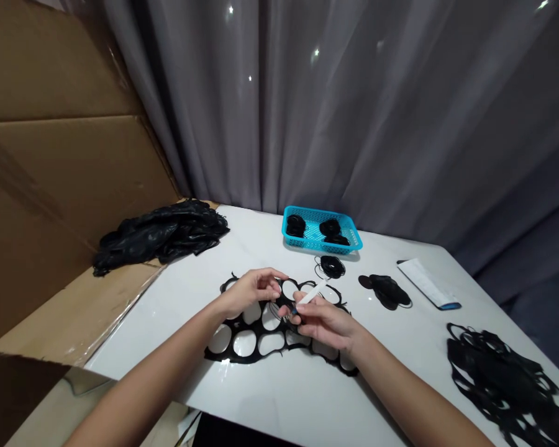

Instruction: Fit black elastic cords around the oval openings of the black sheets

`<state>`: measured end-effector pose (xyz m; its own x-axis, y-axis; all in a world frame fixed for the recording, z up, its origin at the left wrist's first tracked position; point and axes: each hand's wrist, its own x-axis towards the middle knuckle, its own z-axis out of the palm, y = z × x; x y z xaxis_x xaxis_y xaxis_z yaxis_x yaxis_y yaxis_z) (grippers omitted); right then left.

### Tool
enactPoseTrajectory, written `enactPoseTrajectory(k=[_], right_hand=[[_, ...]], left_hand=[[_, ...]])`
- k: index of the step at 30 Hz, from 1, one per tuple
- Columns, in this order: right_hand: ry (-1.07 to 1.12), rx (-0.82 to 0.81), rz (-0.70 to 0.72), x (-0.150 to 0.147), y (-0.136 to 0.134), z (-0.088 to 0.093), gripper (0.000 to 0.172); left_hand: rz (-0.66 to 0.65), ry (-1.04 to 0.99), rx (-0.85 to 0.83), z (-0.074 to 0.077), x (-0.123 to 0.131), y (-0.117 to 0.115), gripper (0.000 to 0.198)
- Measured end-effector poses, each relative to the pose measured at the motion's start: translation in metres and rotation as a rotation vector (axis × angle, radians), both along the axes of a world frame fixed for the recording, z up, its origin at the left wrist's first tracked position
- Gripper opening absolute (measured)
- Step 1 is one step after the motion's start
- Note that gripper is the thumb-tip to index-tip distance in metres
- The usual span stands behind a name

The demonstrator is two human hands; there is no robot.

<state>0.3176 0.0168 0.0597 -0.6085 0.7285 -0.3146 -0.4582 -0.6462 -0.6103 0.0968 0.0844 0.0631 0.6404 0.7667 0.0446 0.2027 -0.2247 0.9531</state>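
Observation:
A black sheet (245,357) with several large round holes lies flat on the white table, beneath both hands. My right hand (323,323) grips a slim white tool (313,290) with a dark end near the fingertips; its exact kind is unclear. My left hand (256,290) is over the sheet's upper middle, thumb and fingers drawn together. Whatever they pinch, if anything, is too small to make out. Thin dark strands show between the two hands. Just beyond the sheet sits a small coil of thin black loops (331,267).
A blue basket (321,245) holding black bundles stands at the back. Black discs (391,292) and a white packet (428,282) lie to the right, with black cut scraps (498,379) nearer. A black sheet pile (168,233) rests on cardboard (74,304) at left.

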Motion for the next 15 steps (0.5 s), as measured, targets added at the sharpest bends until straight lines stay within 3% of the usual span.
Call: enactPoseTrajectory(k=[4, 7, 10, 12, 15], right_hand=[[0.028, -0.013, -0.151, -0.007, -0.002, 0.002, 0.035], [-0.052, 0.009, -0.244, -0.018, -0.004, 0.003, 0.035], [-0.17, 0.141, -0.2, -0.038, -0.013, 0.0, 0.035], [-0.285, 0.275, -0.132, -0.055, -0.023, -0.004, 0.031], [-0.532, 0.527, -0.015, -0.073, -0.036, -0.014, 0.019]], left_hand=[[0.198, 0.107, 0.163, 0.001, -0.01, -0.021, 0.022], [0.333, 0.196, 0.296, -0.002, -0.03, -0.063, 0.017], [0.393, 0.253, 0.406, -0.016, -0.05, -0.118, 0.019], [0.362, 0.397, 0.648, -0.031, -0.058, -0.149, 0.023], [0.368, 0.58, 0.869, -0.054, -0.064, -0.177, 0.032]])
